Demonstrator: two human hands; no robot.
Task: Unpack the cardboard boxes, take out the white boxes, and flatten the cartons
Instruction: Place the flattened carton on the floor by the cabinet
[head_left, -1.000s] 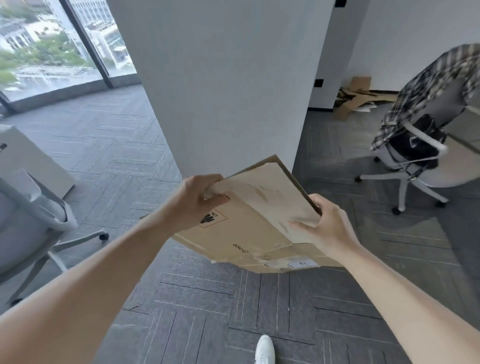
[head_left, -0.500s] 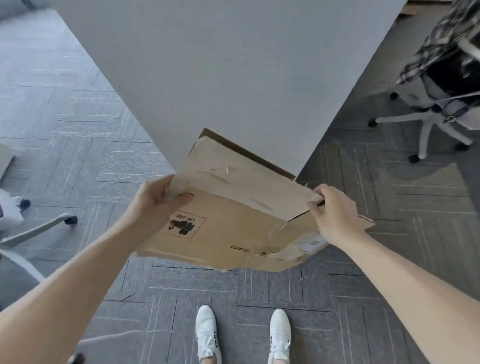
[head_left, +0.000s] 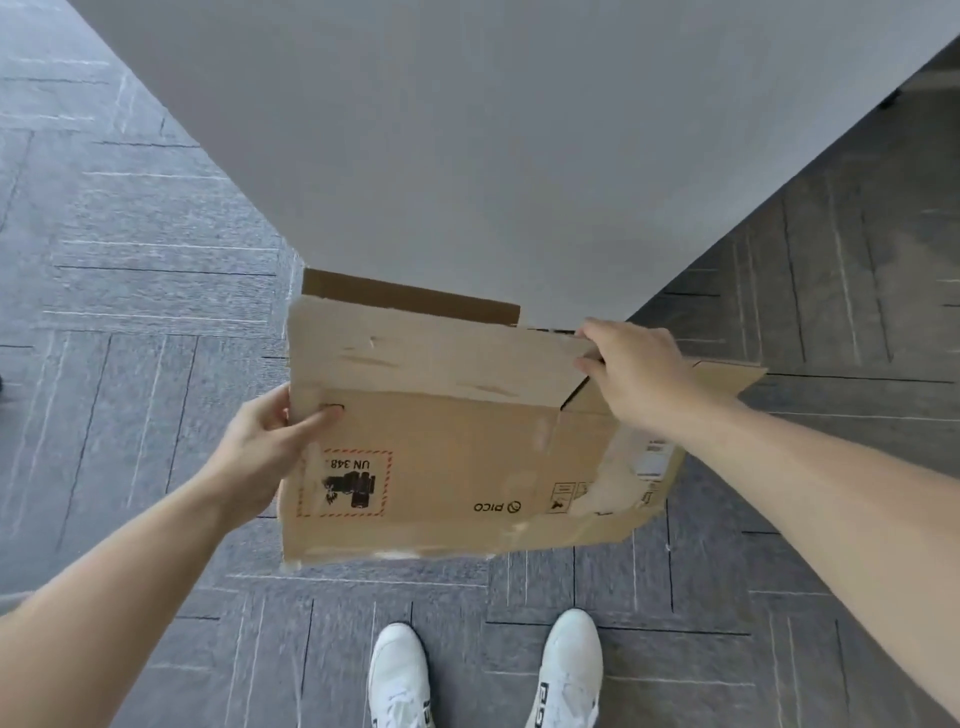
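A flattened brown cardboard carton (head_left: 447, 457) with a red-framed UN 348 label and a PICO mark hangs in front of me above the floor. My left hand (head_left: 265, 447) grips its left edge, thumb on the top face. My right hand (head_left: 631, 371) holds the folded-over upper flap at its right end, fingers curled over the flap's edge. A torn white shipping label sits at the carton's lower right. No white boxes are in view.
A white square pillar (head_left: 493, 156) rises directly behind the carton. Grey carpet tiles (head_left: 130, 260) spread to both sides. My two white shoes (head_left: 488, 675) stand below the carton.
The view has tilted down and the office chairs have left the frame. The carton has turned squarer to me and lies flatter, with the flap still folded over. Both hands keep their hold.
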